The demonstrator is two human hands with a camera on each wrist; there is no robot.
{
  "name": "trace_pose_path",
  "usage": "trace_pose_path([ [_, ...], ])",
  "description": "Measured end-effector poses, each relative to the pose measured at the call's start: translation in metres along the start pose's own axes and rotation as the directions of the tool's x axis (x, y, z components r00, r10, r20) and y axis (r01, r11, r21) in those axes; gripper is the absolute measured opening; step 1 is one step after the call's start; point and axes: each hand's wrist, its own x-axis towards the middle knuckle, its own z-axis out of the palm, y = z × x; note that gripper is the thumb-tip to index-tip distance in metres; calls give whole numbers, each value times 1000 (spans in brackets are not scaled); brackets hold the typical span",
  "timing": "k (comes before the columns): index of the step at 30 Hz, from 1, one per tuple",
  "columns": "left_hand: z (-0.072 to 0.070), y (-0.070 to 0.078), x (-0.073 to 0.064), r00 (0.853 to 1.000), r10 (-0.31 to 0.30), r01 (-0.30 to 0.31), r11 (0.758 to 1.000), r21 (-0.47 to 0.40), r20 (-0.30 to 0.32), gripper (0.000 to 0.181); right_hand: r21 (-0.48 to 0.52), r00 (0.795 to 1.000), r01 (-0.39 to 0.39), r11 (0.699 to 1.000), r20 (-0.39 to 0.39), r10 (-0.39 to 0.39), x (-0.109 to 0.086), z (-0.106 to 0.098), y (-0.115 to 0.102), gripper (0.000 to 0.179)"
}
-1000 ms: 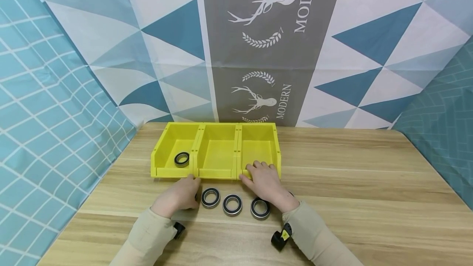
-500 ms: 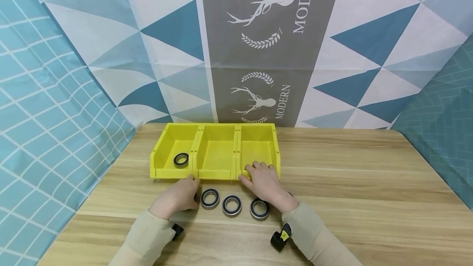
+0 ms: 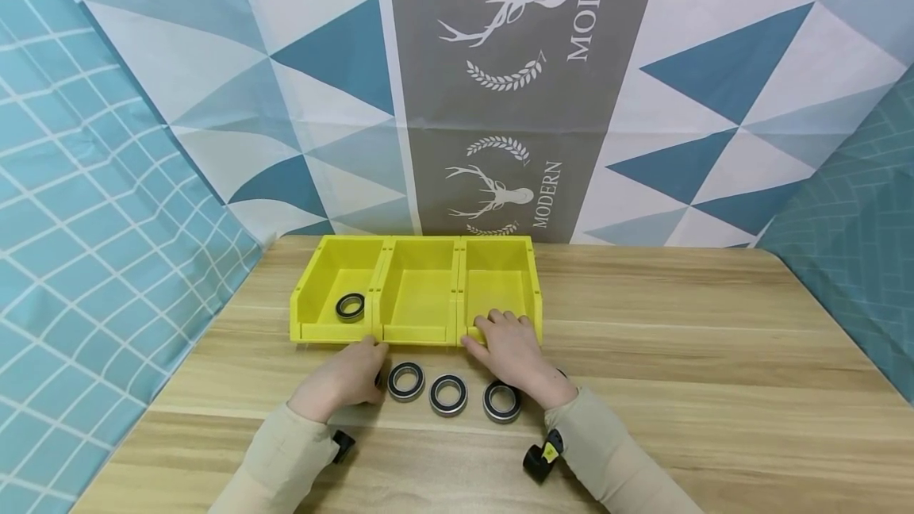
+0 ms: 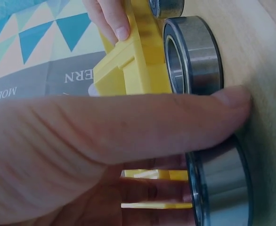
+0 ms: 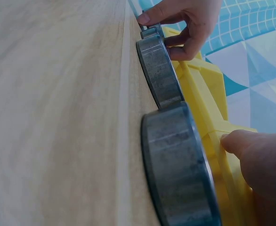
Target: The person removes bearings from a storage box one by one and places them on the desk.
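Note:
My left hand (image 3: 347, 379) grips a ball bearing (image 4: 225, 188) standing low at the table, thumb on one side and fingers on the other; the head view shows only a dark sliver of it. Its fingertips are close to the front of the joined yellow bins (image 3: 414, 335). My right hand (image 3: 510, 351) rests on the front lip of the right bin, fingers over the edge and thumb at the front. Between the hands lie three bearings: a left one (image 3: 393, 389), a middle one (image 3: 435, 400) and a right one (image 3: 489, 406) beside the right wrist.
Another bearing (image 3: 342, 313) lies inside the left bin. A dark edge (image 3: 562, 373) shows beyond the right wrist, mostly hidden. The bins stand on a wooden table (image 3: 700, 355) before a patterned backdrop (image 3: 500, 109), with a blue checked cloth (image 3: 107, 205) at left.
Both hands, the bins and the bearings keep their places. Only a very slight shift of the head view shows.

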Motion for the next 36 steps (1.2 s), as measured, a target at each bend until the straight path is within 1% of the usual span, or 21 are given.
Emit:
trace_pose_path([
  [4,-1,0,0,999,44,-44,999,8,-13,41,-4,1000,2,1000,0,-2,1,-1,0,44],
  [6,-2,0,0,998,57,-57,998,17,-12,41,-6,1000,2,1000,-3,-2,1,0,0,44],
  [12,-2,0,-1,997,80,-80,995,62,-3,31,-10,1000,3,1000,-8,-3,1,0,1,44],
  [15,-2,0,-1,997,75,-75,995,60,4,30,-8,1000,4,1000,-7,-4,1,-1,0,43],
  [24,-1,1,0,998,51,-53,997,53,25,34,-6,1000,5,1000,-3,-5,0,-2,0,43],
  [31,-1,0,-1,999,48,-49,998,49,22,36,1,1000,12,1000,-20,-12,-1,-2,-1,41],
  [36,0,0,-1,999,47,-48,997,53,25,37,-3,1000,10,1000,-16,-10,-1,-3,-1,41],
])
